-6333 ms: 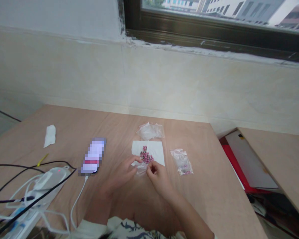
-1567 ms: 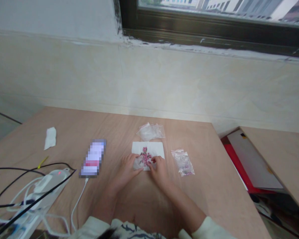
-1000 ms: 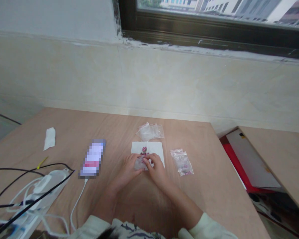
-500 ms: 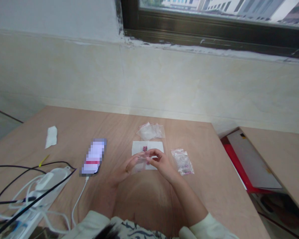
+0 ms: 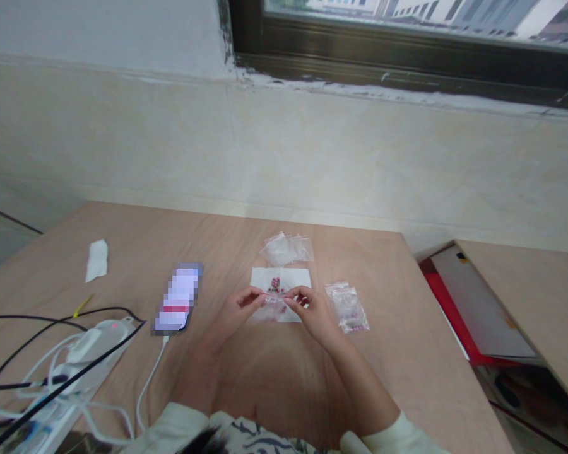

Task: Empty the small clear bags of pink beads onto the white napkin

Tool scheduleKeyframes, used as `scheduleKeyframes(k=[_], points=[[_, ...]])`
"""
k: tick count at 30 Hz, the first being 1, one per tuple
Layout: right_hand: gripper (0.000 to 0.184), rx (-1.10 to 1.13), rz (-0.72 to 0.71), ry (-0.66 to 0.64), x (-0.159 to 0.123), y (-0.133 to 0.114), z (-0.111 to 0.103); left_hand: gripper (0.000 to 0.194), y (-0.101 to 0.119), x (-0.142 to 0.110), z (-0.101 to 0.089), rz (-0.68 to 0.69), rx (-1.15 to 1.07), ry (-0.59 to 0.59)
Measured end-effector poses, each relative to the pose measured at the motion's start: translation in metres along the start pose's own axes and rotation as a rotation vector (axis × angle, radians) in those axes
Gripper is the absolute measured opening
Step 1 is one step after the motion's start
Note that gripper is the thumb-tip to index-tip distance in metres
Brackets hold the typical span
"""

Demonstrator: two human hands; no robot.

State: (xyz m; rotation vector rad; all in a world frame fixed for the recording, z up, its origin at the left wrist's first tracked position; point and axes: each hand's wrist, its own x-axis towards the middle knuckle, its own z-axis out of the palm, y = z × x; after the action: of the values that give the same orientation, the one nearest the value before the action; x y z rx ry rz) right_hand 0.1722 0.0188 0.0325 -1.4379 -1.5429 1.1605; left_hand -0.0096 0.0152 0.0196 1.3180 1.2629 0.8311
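As hands pinch what seems a bag, paper edges show

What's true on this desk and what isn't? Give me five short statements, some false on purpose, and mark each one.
1. The left hand and right hand pinch a clear plastic bag between them. True.
2. Pink beads lie on a white sheet. True.
3. The second plastic bag, right of the sheet, is empty. False: pink beads lie inside it.
4. The phone lies right of the sheet. False: it lies left of it.
5. The right hand touches the power strip. False: it is over the sheet.
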Motion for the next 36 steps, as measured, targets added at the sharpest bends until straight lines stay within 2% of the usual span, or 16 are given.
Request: scheduleKeyframes(k=[5, 8, 12, 14, 17, 21, 24, 29, 33, 36], points=[[0.009, -0.128, -0.095, 0.034, -0.002, 0.008, 0.003, 0.02, 0.001, -0.002, -0.002, 0.048, 0.095, -0.023], [0.009, -0.178, -0.091, 0.085, -0.005, 0.013, 0.007, 0.018, 0.005, -0.004, -0.002, 0.089, 0.171, -0.01], [0.007, -0.11, -0.104, 0.039, -0.008, 0.013, 0.009, 0.016, 0.012, -0.006, 0.003, 0.1, 0.172, 0.022], [0.009, -0.099, -0.123, 0.021, -0.009, 0.01, 0.009, 0.017, 0.015, -0.007, 0.006, 0.098, 0.153, 0.007], [0.011, -0.142, -0.14, 0.069, -0.011, 0.005, 0.009, 0.016, 0.018, -0.006, 0.011, 0.134, 0.155, -0.064], [0.009, -0.096, -0.151, 0.046, -0.013, 0.003, 0.011, 0.018, 0.017, -0.005, 0.014, 0.199, 0.213, -0.052], [0.01, 0.035, -0.093, 0.0, -0.013, 0.006, 0.011, 0.019, 0.016, -0.005, 0.015, 0.194, 0.21, -0.062], [0.014, 0.243, 0.118, -0.024, -0.01, 0.005, 0.006, 0.02, 0.014, -0.005, 0.01, 0.144, 0.182, -0.089], [0.019, 0.49, 0.241, -0.12, -0.006, 0.006, 0.004, 0.02, 0.013, -0.001, 0.009, 0.083, 0.094, -0.041], [0.02, 0.62, 0.261, -0.103, -0.003, 0.009, 0.005, 0.021, 0.013, 0.003, 0.013, 0.021, 0.002, -0.016]])
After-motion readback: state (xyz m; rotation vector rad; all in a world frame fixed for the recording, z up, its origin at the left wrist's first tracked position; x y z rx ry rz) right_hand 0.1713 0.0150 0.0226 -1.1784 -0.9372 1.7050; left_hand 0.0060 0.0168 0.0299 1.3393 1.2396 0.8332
